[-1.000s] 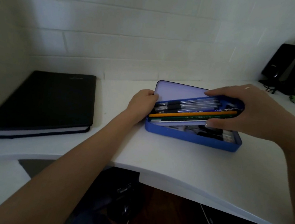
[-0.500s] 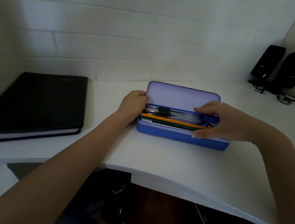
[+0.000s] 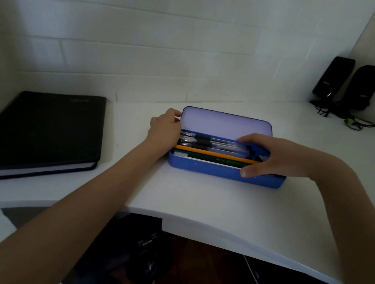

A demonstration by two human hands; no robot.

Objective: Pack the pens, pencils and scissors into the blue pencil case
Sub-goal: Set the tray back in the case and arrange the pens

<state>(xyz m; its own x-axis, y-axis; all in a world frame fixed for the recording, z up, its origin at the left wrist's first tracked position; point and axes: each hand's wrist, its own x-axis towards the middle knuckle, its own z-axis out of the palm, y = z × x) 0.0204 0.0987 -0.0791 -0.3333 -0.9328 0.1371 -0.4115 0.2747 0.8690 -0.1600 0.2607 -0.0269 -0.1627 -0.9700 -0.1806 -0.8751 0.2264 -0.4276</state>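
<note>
The blue pencil case [image 3: 204, 168] lies open on the white desk [image 3: 198, 199], its pale lid [image 3: 226, 124] tilted up at the back. An inner tray sits level in the case. It holds clear pens [image 3: 214, 144], an orange pencil [image 3: 213, 154] and a green pencil [image 3: 217, 161]. My left hand [image 3: 163, 130] grips the case's left end, fingers on the lid's corner. My right hand [image 3: 272, 158] clasps the tray's right end, thumb on the front wall, fingers over the pens. The scissors are not visible.
A black notebook [image 3: 39, 128] lies on the desk at the left. Two black speakers [image 3: 347, 83] with cables stand at the back right by the wall. The desk's curved front edge runs below the case, with dark items under it.
The tray was tilted up above the case a second ago; my right hand has lowered it flat into the case. My left hand has slid up to the lid's corner.
</note>
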